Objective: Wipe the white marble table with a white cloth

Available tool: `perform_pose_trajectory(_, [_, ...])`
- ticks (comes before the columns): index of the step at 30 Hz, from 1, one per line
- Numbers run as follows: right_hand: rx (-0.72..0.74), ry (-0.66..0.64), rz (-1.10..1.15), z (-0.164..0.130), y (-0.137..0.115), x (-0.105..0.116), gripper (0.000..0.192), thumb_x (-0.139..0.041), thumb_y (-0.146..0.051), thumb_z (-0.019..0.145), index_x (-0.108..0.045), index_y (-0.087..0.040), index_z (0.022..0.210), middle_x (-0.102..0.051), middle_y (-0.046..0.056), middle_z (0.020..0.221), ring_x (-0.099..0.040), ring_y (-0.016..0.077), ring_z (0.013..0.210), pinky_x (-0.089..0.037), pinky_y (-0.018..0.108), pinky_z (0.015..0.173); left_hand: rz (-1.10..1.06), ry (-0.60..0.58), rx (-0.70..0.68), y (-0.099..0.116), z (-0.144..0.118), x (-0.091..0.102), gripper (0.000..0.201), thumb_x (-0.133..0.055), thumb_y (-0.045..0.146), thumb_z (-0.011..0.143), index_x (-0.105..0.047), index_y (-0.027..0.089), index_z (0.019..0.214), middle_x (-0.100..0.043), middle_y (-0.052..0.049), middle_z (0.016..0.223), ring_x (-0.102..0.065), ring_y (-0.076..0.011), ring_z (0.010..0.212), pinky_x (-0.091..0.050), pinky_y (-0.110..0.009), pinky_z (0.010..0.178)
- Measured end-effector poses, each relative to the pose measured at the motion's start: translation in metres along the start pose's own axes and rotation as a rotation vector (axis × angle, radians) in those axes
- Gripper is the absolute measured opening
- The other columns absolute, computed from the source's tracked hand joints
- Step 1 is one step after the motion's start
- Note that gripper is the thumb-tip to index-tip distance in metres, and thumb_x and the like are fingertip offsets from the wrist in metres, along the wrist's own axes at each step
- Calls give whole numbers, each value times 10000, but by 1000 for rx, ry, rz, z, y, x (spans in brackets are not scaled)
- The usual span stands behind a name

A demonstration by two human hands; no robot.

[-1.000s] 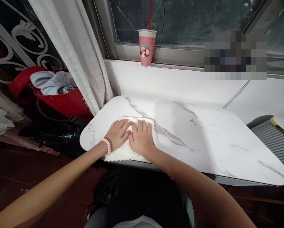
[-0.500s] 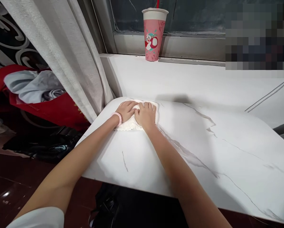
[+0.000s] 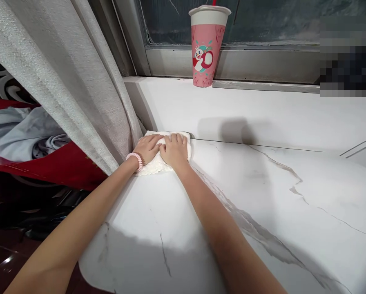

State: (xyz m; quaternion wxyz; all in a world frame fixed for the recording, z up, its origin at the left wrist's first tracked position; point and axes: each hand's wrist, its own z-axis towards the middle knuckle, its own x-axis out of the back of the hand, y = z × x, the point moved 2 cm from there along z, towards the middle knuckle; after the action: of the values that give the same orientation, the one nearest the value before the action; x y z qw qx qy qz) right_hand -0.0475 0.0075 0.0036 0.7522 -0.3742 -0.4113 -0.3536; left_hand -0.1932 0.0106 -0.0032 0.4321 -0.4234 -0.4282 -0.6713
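1. Head view, the hands: both arms reach forward across a white marble-patterned table (image 3: 262, 212). The left hand (image 3: 148, 149) and the right hand (image 3: 173, 149) lie side by side, palms down, fingers flat and spread rather than curled, pressing on a folded white cloth (image 3: 161, 165). Neither hand grips the cloth; each pins it to the surface. A pink coiled band (image 3: 135, 160) circles the left wrist.

2. Head view, where the cloth is: it sits at the far left corner of the table, touching the line where the tabletop meets the white window ledge (image 3: 262, 110), and just beside a grey curtain (image 3: 63, 81) hanging at the left.

3. Head view, surroundings: a pink paper cup (image 3: 206, 49) with a cartoon print stands on the far side of the ledge against the window frame, well apart from the hands. To the left, behind the curtain, red and grey fabric (image 3: 32, 139) is heaped.

4. Head view, progress as a judgement: the work looks like wiping the tabletop. The cloth has reached the far left corner. The wide stretch to the right and near edge shows no smears or wet streaks, so I cannot tell which parts are already wiped and which remain.
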Motion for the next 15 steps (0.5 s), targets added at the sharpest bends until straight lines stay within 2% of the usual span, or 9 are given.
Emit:
perform_pose_trajectory(3, [50,7,35,-8,-7,0,393,-387,-293,991,-594,-130,1283,-560,172,1340,-378,320,1326,-237,516,1127,53,-2,30,0,-16,3,497,-271,368,969,-511,209,1374,-557,-98,1400,-462,-268,1324,-316,-502,1139])
perform_pose_trajectory(7, [77,-18,59,-34,-22,7,414,-401,-313,988,-569,-116,1312,-527,174,1395,-358,326,1366,-214,514,1149,100,-12,71,10,-49,12,511,-249,365,967,-512,195,1371,-549,-123,1402,-459,-275,1332,-318,-506,1147])
perform_pose_trajectory(15, [135,-71,104,-116,-62,34,476,-375,-329,1001,-515,-80,1381,-458,214,1474,-336,348,1413,-185,532,1177,126,40,89,44,-147,36,518,-238,393,970,-510,208,1370,-545,-124,1415,-478,-295,1325,-332,-528,1139])
